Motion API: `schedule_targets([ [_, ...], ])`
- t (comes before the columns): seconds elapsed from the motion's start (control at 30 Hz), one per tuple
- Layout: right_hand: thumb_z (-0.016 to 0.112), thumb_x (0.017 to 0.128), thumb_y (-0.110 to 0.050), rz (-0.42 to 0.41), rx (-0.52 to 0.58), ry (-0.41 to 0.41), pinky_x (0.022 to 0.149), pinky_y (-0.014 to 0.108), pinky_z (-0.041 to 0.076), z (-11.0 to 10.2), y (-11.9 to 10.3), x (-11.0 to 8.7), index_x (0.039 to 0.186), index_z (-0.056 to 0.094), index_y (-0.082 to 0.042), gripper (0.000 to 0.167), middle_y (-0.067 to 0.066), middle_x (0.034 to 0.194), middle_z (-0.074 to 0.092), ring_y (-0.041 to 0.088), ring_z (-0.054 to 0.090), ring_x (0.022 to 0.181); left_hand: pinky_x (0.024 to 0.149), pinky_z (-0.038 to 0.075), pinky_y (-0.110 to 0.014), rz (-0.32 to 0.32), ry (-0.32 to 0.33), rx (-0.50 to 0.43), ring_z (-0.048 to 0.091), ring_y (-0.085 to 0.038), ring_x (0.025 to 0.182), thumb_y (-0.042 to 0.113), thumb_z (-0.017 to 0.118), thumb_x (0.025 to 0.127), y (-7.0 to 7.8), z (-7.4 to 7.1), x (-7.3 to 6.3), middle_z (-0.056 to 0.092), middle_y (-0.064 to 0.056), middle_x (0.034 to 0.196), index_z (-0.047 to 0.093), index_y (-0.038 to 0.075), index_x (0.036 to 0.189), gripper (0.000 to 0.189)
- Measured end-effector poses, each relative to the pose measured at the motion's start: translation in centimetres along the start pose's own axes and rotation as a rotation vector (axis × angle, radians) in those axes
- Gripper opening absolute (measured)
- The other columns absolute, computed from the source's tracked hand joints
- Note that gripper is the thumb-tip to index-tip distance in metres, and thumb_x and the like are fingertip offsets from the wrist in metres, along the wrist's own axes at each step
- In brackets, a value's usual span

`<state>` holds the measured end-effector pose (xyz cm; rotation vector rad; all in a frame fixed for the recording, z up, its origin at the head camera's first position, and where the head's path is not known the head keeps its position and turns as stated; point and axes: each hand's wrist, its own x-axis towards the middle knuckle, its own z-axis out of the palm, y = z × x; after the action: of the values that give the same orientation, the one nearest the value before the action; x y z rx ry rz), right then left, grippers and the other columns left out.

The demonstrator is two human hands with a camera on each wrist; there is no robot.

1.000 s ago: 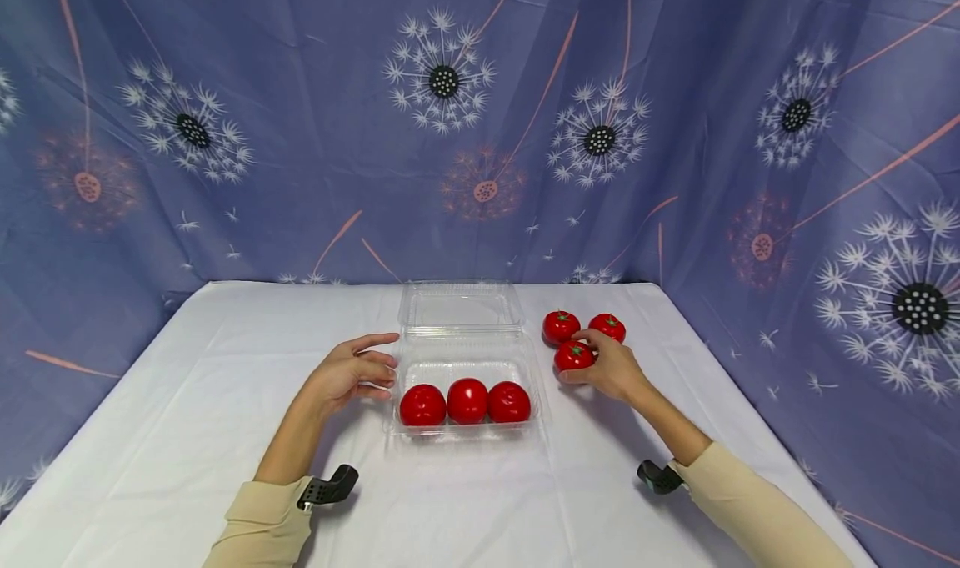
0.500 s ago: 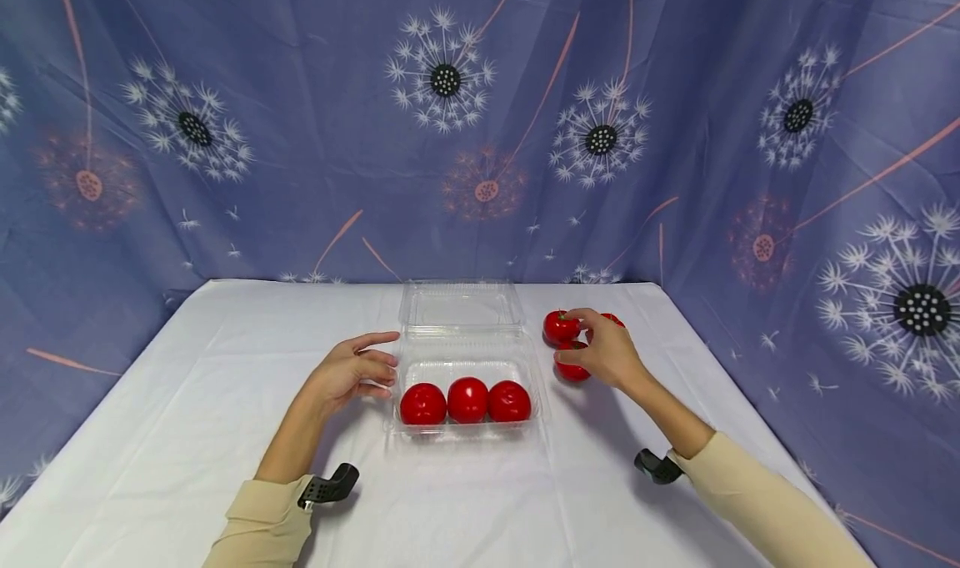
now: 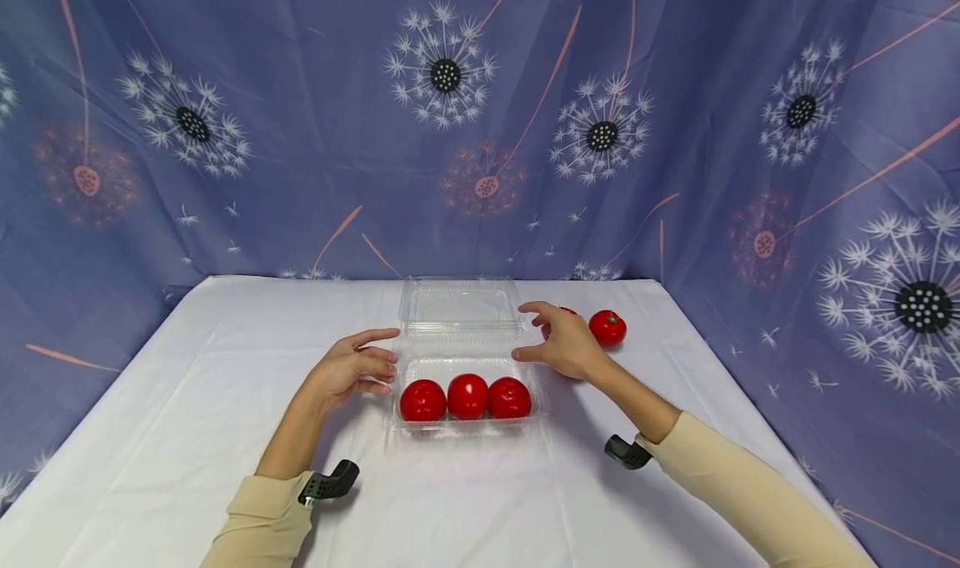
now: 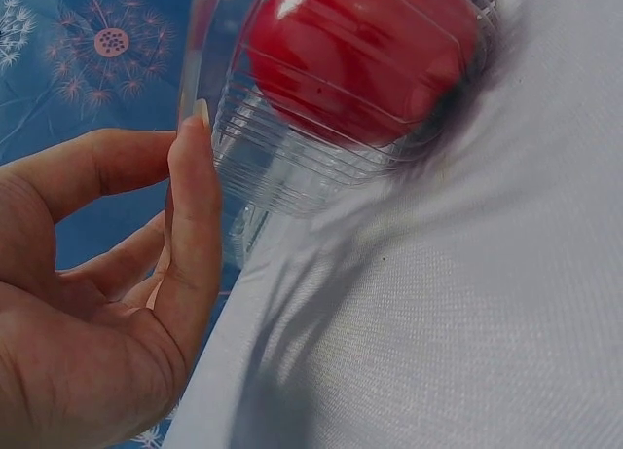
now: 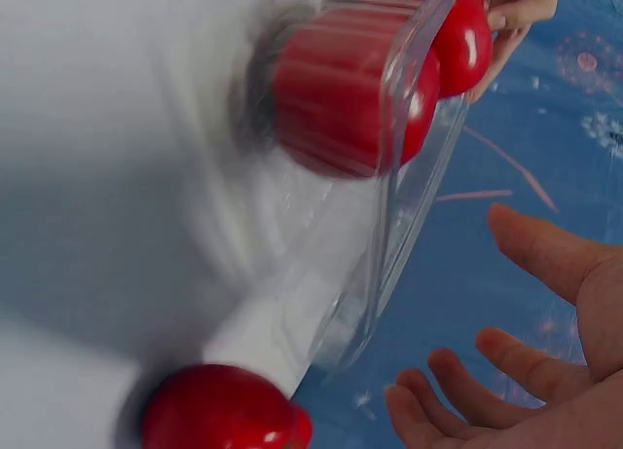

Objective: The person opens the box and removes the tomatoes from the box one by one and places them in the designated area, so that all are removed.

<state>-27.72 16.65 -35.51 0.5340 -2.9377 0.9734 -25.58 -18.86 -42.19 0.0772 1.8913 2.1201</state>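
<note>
Three red tomatoes (image 3: 468, 397) sit in a row in the near half of a clear plastic clamshell container (image 3: 465, 431), whose lid (image 3: 461, 308) lies folded back. My left hand (image 3: 352, 372) stays beside the container's left side, fingers loosely bent. In the left wrist view its fingertips (image 4: 195, 128) are right at the rim. My right hand (image 3: 566, 343) is over the container's right edge, fingers spread and holding nothing. Beneath it, two loose tomatoes are mostly hidden in the head view. Another tomato (image 3: 607, 329) with a green stem top shows fully to its right.
A white cloth covers the table (image 3: 225, 368). Blue curtains (image 3: 315, 134) with dandelion prints close off the back and sides. A black wrist camera (image 3: 330, 480) is strapped on each forearm.
My right hand has left the loose tomatoes and moved left, empty, toward the container. The tomato at the far right is now uncovered. My left hand has not moved.
</note>
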Motion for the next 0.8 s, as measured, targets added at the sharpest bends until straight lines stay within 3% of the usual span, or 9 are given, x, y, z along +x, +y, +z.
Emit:
schedule_targets([
  [0.27,0.087,0.077,-0.030,-0.026,0.065,-0.085,0.087,0.042,0.059,1.5,-2.2,0.6,0.141,0.059,-0.019,0.070,0.012,0.127,0.066,0.032,0.061,0.114,0.063,0.063,-0.030,-0.006,0.005,0.005,0.068,-0.015,0.074,-0.010,0.062,0.085,0.1,-0.1,0.1,0.065,-0.010,0.102,0.034,-0.002,0.155,0.075],
  [0.8,0.089,0.075,-0.030,-0.070,0.062,-0.192,0.090,0.043,0.056,5.0,-5.2,1.3,0.138,0.062,-0.022,0.069,0.013,0.126,0.068,0.034,0.061,0.117,0.063,0.064,-0.030,-0.014,0.006,0.011,0.069,-0.014,0.074,-0.008,0.064,0.086,0.0,0.0,0.3,0.066,-0.010,0.103,0.036,0.000,0.155,0.075],
])
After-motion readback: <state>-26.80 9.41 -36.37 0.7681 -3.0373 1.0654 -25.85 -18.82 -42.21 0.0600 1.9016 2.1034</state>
